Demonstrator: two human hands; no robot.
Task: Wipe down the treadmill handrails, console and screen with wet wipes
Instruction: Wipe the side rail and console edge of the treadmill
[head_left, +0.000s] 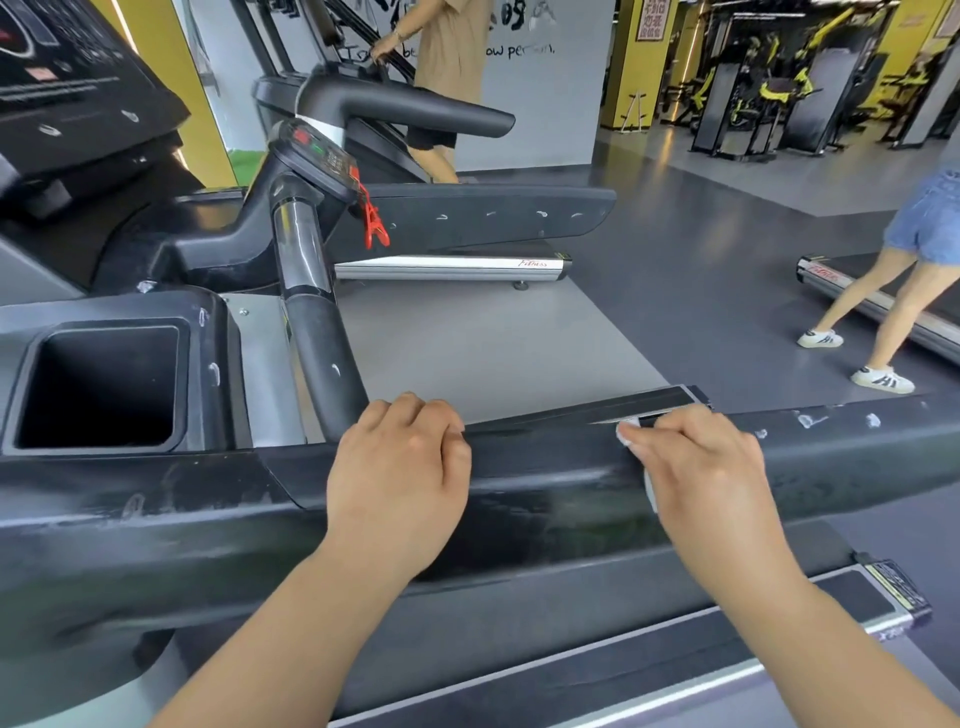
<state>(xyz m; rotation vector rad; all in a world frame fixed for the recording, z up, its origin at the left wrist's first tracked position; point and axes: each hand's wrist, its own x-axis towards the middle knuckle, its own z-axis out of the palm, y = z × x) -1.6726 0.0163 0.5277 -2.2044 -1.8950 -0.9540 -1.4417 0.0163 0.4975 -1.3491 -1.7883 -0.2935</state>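
A: Hand states?
B: The left hand (397, 467) is curled over the far edge of the handrail (545, 486), lower centre of frame. The rail is gripped and nothing else is held. The right hand (698, 467) is closed around a wet wipe (627, 434), which is pressed onto the rail top, right of centre. Only white corners of the wipe are seen past the fingers.
A: Rail axis?
B: It is laid across the frame, lower left to right edge, rising slightly rightward. Both hands are set on it, apart.
A: What is left to wipe?
B: White marks (810, 420) are seen on the rail's right end; dirt or scuffs cannot be told. That stretch is judged not yet done. It lies right of the wipe, along the axis, so it is reached soonest by the right hand. A straight slide rightward is called for.
A: Console?
B: The console (62, 78) is seen upper left of frame, beyond the left hand and well apart from the wipe. It is reckoned a later step.
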